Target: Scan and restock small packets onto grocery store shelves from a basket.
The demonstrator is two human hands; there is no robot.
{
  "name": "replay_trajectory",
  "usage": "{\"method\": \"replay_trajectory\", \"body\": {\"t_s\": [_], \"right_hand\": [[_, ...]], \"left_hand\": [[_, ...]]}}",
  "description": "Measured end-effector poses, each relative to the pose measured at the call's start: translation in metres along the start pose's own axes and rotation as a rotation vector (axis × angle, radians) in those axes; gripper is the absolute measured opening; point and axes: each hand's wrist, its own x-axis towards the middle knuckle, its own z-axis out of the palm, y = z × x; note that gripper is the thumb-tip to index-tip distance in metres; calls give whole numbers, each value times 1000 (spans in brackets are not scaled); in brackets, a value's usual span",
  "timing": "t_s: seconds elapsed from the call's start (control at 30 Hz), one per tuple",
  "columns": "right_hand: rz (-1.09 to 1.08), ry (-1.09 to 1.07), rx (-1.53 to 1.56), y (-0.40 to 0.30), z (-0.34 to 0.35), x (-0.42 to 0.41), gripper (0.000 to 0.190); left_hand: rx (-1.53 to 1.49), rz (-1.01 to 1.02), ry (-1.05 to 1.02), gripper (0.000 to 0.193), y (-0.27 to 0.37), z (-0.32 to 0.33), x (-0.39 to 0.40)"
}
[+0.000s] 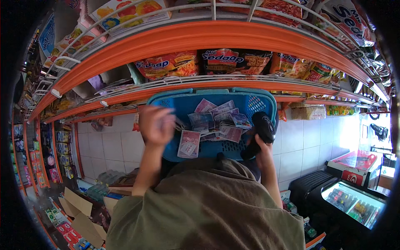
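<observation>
Before me is a blue plastic shopping basket [212, 153] with perforated sides. Thin flat printed sachets [218, 120] in pink, grey and blue lie scattered inside it. A pink sachet [188, 143] with a smaller pale piece on top lies at the near left. My left hand [157, 125], blurred by motion, is over the basket's left side; whether its fingers hold anything is unclear. At the right rim my right hand [264, 147] grips a black handheld device [264, 126] resembling a barcode scanner. Its lower end is partly hidden by my fingers.
Orange-edged shelves [212, 36] with wire guards curve across in front, stocked with instant noodle packs [222, 61]. Open cardboard boxes [82, 215] stand at lower left. A glass-topped chest cooler [353, 200] with bottles is at right. A tiled floor [290, 143] shows below the shelves.
</observation>
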Motion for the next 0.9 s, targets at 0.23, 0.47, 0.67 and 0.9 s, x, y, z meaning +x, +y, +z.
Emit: {"method": "replay_trajectory", "body": {"t_s": [0.23, 0.47, 0.67, 0.9], "right_hand": [[-92, 30, -54, -2, -2, -5, 34], [-75, 20, -131, 2, -14, -17, 35], [165, 3, -200, 11, 1, -12, 26], [77, -353, -296, 12, 31, -7, 26]], "left_hand": [[-272, -18, -906, 28, 48, 137, -56], [-664, -410, -775, 46, 42, 151, -62], [-1171, -1084, -500, 38, 24, 111, -51], [-1109, -1102, -451, 38, 24, 94, -62]]}}
